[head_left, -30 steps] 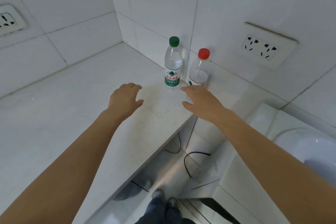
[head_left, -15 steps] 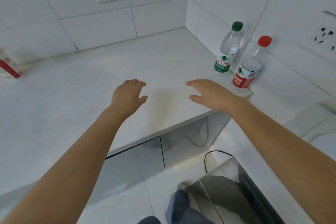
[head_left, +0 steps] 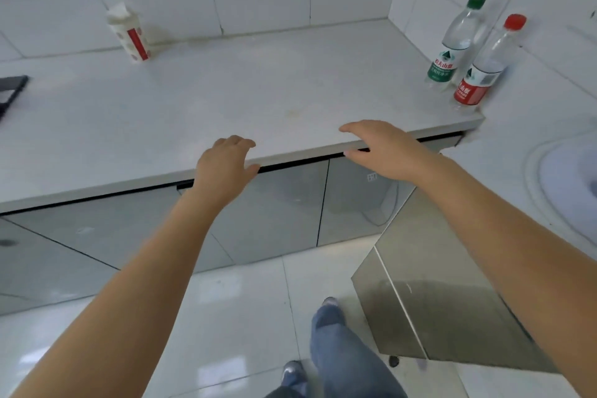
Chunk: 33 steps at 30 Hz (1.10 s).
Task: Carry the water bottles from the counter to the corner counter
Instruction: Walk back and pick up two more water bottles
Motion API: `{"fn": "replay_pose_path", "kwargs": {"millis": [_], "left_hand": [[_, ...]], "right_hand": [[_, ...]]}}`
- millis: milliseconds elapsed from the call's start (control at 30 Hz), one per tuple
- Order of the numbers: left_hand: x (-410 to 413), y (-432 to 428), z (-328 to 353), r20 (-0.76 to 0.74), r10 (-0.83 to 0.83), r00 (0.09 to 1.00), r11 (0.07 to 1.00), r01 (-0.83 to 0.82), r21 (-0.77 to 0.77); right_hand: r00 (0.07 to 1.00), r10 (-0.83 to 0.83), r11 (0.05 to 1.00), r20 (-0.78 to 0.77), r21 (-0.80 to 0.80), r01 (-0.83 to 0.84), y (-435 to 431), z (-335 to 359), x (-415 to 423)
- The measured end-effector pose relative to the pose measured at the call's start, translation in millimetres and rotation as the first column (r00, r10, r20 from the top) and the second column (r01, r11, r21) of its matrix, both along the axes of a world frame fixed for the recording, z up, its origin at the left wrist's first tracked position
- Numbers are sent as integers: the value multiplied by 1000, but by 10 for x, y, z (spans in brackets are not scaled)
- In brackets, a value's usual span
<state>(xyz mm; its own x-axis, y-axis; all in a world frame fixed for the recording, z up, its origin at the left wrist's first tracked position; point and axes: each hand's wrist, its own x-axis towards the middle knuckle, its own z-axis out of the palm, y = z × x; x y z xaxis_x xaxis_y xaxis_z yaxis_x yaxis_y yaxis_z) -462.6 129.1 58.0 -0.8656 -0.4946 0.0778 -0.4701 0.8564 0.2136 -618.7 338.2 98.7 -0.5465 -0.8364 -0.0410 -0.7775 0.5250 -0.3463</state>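
Note:
Two clear water bottles stand upright side by side in the right corner of the white counter [head_left: 258, 97], against the tiled wall. The green-capped bottle [head_left: 452, 45] has a green label; the red-capped bottle [head_left: 484, 68] with a red label stands nearer the counter's end. My left hand [head_left: 223, 168] hovers over the counter's front edge, fingers apart, holding nothing. My right hand [head_left: 384, 149] is also over the front edge, fingers spread and empty, well left of the bottles.
A white and red carton [head_left: 129, 34] stands at the back left by the wall. A dark object [head_left: 11, 90] shows at the far left edge. Grey cabinet doors [head_left: 274, 210] run below the counter. A steel box [head_left: 436, 294] and a white basin [head_left: 568, 181] are at the right.
The view has swung left and pulled back from the corner. Both hands have drawn away from the bottles to the counter's front edge. The bottles stay in place.

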Motion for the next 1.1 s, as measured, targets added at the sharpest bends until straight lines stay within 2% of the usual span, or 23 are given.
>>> {"fn": "replay_pose_path", "kwargs": {"millis": [200, 400, 567, 800, 1100], "left_hand": [[759, 202, 19, -22, 139, 990, 990, -139, 3], [1366, 446, -38, 22, 299, 954, 954, -299, -3], [1877, 688, 18, -4, 450, 893, 893, -450, -16], [2858, 1157, 85, 1, 695, 719, 717, -694, -60], [4142, 1946, 45, 44, 929, 367, 370, -925, -89]], "right_hand": [[996, 88, 994, -12, -57, -89, -42, -4, 598], [990, 134, 989, -39, -61, -136, -13, -53, 893], [959, 282, 955, -19, -88, -283, -105, -67, 1214], [824, 562, 820, -73, -84, -567, -386, -111, 1936], [500, 860, 493, -104, -87, -866, -571, -285, 3145]]}}
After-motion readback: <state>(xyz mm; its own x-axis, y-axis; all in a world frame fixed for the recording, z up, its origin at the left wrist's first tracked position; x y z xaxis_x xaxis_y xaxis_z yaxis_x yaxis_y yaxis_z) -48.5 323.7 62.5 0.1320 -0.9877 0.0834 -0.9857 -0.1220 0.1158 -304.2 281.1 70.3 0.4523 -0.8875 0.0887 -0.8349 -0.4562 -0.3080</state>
